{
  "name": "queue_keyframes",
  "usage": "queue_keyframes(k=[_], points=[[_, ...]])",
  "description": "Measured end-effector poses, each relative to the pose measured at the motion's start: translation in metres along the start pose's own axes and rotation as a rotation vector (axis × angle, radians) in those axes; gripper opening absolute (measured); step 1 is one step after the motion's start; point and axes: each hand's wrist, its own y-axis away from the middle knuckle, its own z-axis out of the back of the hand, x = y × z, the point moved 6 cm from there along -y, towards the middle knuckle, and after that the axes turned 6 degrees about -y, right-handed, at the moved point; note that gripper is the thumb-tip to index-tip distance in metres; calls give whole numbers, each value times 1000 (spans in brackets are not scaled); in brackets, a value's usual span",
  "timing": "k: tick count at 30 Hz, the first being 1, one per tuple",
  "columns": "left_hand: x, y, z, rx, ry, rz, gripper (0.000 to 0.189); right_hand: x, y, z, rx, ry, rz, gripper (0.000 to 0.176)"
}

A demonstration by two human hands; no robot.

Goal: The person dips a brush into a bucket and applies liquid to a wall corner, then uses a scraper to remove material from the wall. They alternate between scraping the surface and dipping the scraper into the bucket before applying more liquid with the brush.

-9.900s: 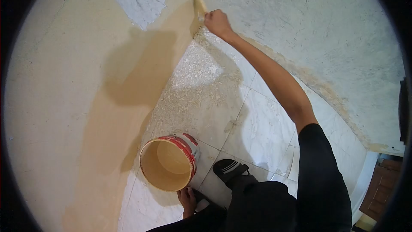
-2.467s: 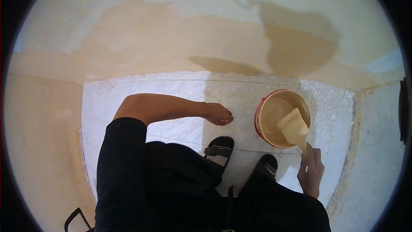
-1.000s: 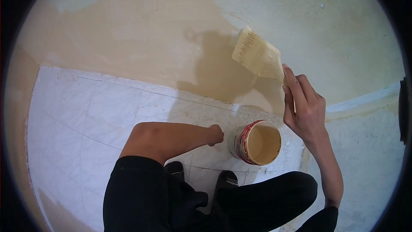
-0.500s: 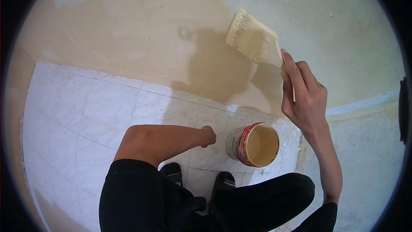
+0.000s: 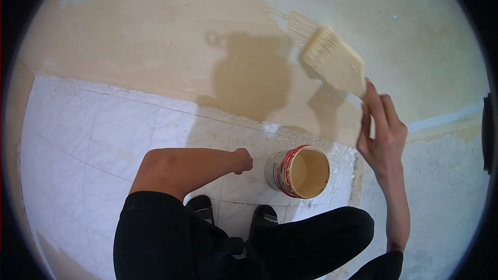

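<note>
My right hand grips the handle of a wide paintbrush coated in cream paint. Its bristle end points up and left against the wall, beside a fresh cream streak. My left hand is curled closed above the floor, and nothing shows sticking out of it. Just to its right stands a paint bucket with a red-smeared rim and cream paint inside.
The wall is beige on the left and paler green-grey on the right. White marbled tiles cover the floor, with chipped residue along the wall edge. My dark slippers are near the bucket. A dark object shows at the right edge.
The paintbrush in my right hand has moved down and to the right, leaving a cream streak on the wall. The whole view has shifted slightly; my left hand stays beside the bucket.
</note>
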Motion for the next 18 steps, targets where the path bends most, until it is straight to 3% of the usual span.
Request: queue_keyframes(k=[5, 9, 14, 18], points=[[-5, 3, 1, -10, 22, 9, 25, 32, -28, -28, -26, -62, 76, 51], [-8, 7, -4, -9, 43, 21, 24, 19, -18, -41, -25, 14, 71, 53], [-7, 13, -9, -27, 57, 6, 25, -28, 41, -15, 42, 176, -121, 61], [-9, 15, 1, 3, 54, -70, 25, -25, 51, -4, 40, 178, -134, 60]])
